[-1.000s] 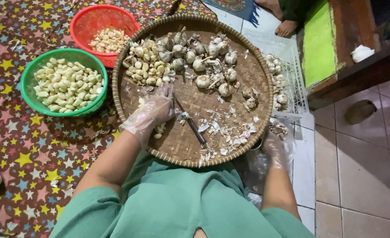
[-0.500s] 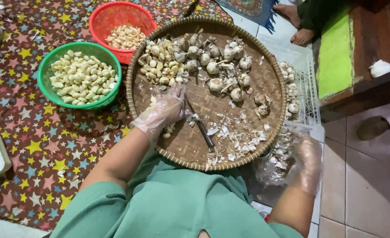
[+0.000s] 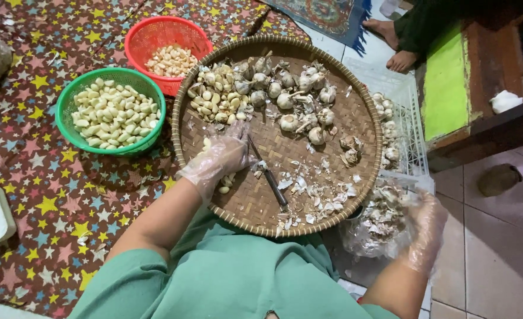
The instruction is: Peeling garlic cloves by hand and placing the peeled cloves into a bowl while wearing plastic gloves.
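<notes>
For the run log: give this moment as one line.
left hand: on tray, over cloves | right hand: at bag of skins | knife: lying on tray | green basket: peeled cloves

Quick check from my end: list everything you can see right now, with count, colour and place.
woven tray: one, brown, centre
garlic bulbs: many, whitish, tray's far side
unpeeled cloves: a heap, pale, tray's far left
knife: one, dark, on tray
garlic skins: scattered, white, tray's near right
green basket: one, holds peeled cloves, left
red basket: one, holds cloves, far left
plastic bag: one, clear, holds skins, right
white crate: one, right of tray
left hand: clear glove, on tray beside knife
right hand: clear glove, at bag
</notes>
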